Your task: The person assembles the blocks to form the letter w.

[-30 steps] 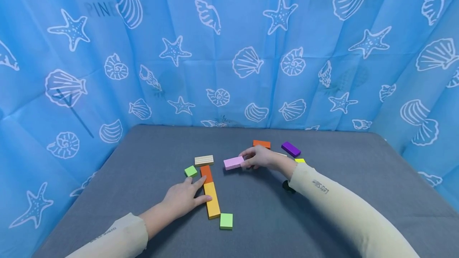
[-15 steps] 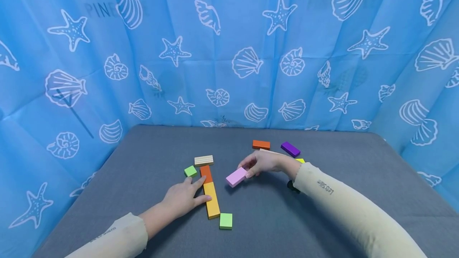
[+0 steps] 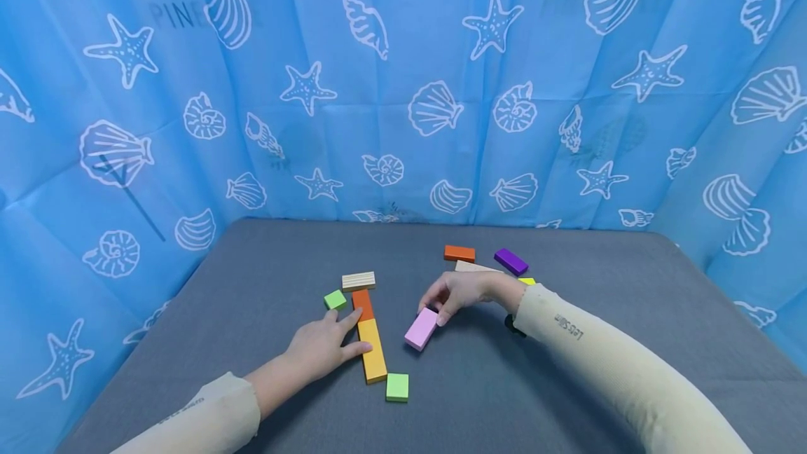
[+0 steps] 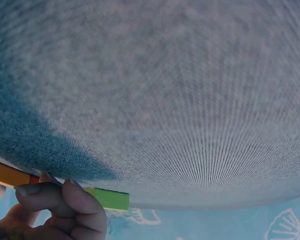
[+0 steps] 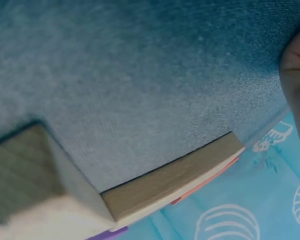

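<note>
My right hand (image 3: 460,293) pinches a pink block (image 3: 421,329) by its far end, thumb on the near side, close over the grey cloth. My left hand (image 3: 321,349) rests at a row of two blocks laid end to end. Its index fingertip touches the orange-red block (image 3: 362,305) and its thumb the yellow-orange block (image 3: 372,352). One light green block (image 3: 335,300) lies beside the row's far end, another green block (image 3: 397,387) at its near end. In the left wrist view the bent fingers (image 4: 82,202) partly hide a green block (image 4: 112,199).
Beyond the row lies a ridged wooden block (image 3: 359,281). Past my right hand are an orange block (image 3: 459,253), a pale wooden block (image 3: 477,267), a purple block (image 3: 511,262) and a partly hidden yellow block (image 3: 527,281). A blue shell-print curtain (image 3: 403,90) stands behind the table.
My right hand has brought the pink block nearer and turned it from lying crosswise to pointing toward me. The left hand and the row have stayed in place.
</note>
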A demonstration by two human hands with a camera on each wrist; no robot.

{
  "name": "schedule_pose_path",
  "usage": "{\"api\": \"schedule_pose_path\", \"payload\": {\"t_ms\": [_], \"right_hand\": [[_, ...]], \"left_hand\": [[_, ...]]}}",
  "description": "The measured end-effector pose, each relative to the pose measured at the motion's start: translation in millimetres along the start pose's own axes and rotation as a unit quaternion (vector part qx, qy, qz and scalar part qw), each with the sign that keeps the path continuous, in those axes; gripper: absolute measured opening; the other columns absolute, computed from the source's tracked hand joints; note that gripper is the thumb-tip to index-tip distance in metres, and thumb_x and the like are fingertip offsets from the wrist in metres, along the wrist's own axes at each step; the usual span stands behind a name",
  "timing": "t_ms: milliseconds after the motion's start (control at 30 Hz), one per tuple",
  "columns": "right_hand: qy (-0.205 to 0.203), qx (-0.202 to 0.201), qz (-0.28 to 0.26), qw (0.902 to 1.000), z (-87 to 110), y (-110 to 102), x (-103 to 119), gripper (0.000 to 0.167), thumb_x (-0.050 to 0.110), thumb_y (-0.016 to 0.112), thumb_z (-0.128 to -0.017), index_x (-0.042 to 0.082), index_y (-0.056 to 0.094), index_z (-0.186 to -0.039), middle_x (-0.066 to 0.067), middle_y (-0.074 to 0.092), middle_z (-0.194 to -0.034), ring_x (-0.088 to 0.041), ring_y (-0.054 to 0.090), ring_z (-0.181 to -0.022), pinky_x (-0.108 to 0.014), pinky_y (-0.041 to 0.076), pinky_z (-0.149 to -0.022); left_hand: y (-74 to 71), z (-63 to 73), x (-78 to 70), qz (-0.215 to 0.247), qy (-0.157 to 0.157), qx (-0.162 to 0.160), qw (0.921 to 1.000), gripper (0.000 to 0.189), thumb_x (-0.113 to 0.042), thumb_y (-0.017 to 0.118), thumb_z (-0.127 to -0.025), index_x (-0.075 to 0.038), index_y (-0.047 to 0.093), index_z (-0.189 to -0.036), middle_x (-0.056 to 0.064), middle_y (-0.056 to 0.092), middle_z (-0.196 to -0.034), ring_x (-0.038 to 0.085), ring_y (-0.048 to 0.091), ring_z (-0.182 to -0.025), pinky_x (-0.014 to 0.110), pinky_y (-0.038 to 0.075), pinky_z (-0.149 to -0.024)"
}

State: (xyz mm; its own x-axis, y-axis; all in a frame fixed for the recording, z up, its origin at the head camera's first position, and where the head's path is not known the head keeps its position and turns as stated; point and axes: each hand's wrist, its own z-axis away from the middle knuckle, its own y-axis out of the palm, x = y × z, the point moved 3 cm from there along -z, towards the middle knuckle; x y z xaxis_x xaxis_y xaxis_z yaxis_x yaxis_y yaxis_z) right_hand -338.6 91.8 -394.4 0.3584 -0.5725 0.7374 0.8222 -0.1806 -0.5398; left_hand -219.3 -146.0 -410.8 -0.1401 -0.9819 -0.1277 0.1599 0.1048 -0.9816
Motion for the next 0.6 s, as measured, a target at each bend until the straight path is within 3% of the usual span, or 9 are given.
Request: {"api": "schedule_pose_path", "payload": {"t_ms": [333, 600], "right_hand": [[0.013, 0.028, 0.041, 0.9987, -5.2, 5.2, 3.5, 0.032, 0.008, 0.073, -0.087, 0.019, 0.072, -0.117, 0.001, 0.054, -0.087, -0.014, 0.051, -0.091, -0.028, 0.038, -0.075], [0.010, 0.034, 0.073, 0.9967, -7.4, 9.3, 7.2, 0.037, 0.010, 0.072, -0.088, 0.018, 0.069, -0.124, 0.002, 0.051, -0.082, -0.012, 0.048, -0.077, -0.023, 0.035, -0.066]], "left_hand": [[-0.8, -0.1, -0.5, 0.000, 0.006, -0.001, 1.0000, 0.074, -0.064, 0.058, -0.086, -0.020, 0.051, -0.144, 0.020, 0.057, -0.118, 0.026, 0.058, -0.079, 0.047, 0.051, -0.074], [-0.8, 0.2, -0.7, 0.000, 0.006, -0.002, 1.0000, 0.074, -0.064, 0.058, -0.086, -0.019, 0.051, -0.144, 0.020, 0.057, -0.119, 0.028, 0.060, -0.082, 0.048, 0.051, -0.075]]}}
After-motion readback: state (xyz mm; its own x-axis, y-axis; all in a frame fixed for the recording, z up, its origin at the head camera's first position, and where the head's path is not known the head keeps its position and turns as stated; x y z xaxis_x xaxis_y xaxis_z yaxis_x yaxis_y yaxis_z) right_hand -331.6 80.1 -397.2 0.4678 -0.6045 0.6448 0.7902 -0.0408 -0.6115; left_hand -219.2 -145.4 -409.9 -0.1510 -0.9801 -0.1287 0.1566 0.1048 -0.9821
